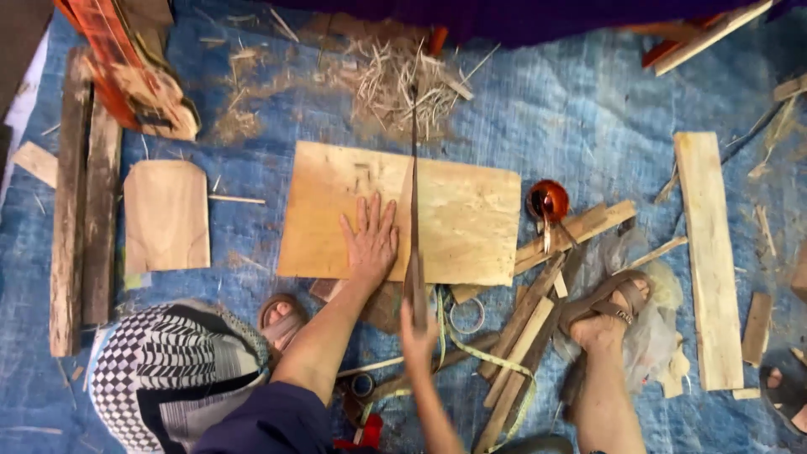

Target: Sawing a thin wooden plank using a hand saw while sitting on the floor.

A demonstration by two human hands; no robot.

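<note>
Quickly, top-down view of a blue tarp (588, 118) with us working on the ground. Our left hand (370, 240) lies flat and open, fingers spread, palm pressing on the plywood board (471, 223), near its lower edge and just left of the saw line. Our right hand (418, 324) is closed around the handle of a handsaw (414, 193); the hand is motion-blurred. The saw blade runs almost straight up the frame, edge-on, crossing the board about the middle and reaching past its far edge toward a pile of wood shavings (403, 80).

The plywood board sits centre frame, flat on the tarp, its near edge over some scrap wood. Our right foot in a brown sandal (609, 307) rests on a heap of wood strips (538, 311) and crumpled clear plastic at right. Our left foot's sandal (282, 315) peeks out just below the board's left corner, beside a black-and-white checkered cloth (168, 370).

Other stuff: a small rounded-top wooden panel (166, 217) left of the board, apart from it; two dark planks (84, 202) further left; a long pale plank (710, 252) at right; a shiny red-brown round object (548, 200) just right of the board, can't tell what it is; a yellow-green measuring tape (471, 349) looping below the board near the right hand; a tape roll (363, 385) by the forearm. Another person's sandalled foot (786, 391) shows at the right edge.
</note>
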